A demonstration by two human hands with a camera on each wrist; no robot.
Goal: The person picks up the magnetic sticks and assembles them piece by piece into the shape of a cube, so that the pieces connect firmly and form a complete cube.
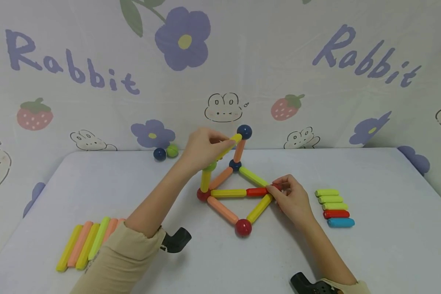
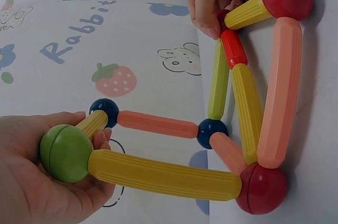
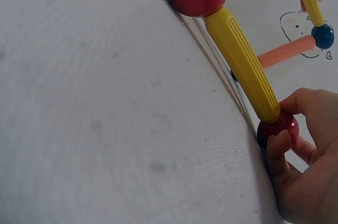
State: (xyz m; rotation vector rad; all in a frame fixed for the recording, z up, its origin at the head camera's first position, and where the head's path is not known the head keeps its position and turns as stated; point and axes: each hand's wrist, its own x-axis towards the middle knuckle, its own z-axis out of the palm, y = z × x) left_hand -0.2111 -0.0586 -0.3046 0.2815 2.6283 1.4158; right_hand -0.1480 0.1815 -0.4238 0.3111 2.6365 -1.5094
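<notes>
A frame of magnetic rods and balls stands on the table, its base a flat diamond with a crossbar of one yellow rod (image 1: 228, 193) and a short red rod (image 1: 256, 192). Above the base, my left hand (image 1: 202, 149) grips the upper yellow rod (image 1: 236, 139), which runs between a green ball (image 2: 66, 152) and a navy ball (image 1: 244, 132). An upright yellow rod (image 2: 163, 175) and an orange rod (image 1: 239, 151) support that top bar. At the diamond's right corner, my right hand (image 1: 292, 200) pinches a red ball (image 3: 280, 129). Another red ball (image 1: 243, 228) forms the near corner.
Long yellow, orange and green rods (image 1: 82, 245) lie side by side at the left, partly behind my sleeve. Short green, red and blue rods (image 1: 336, 206) are lined up at the right. A loose navy ball (image 1: 159, 154) and green ball (image 1: 172, 150) sit by the back edge.
</notes>
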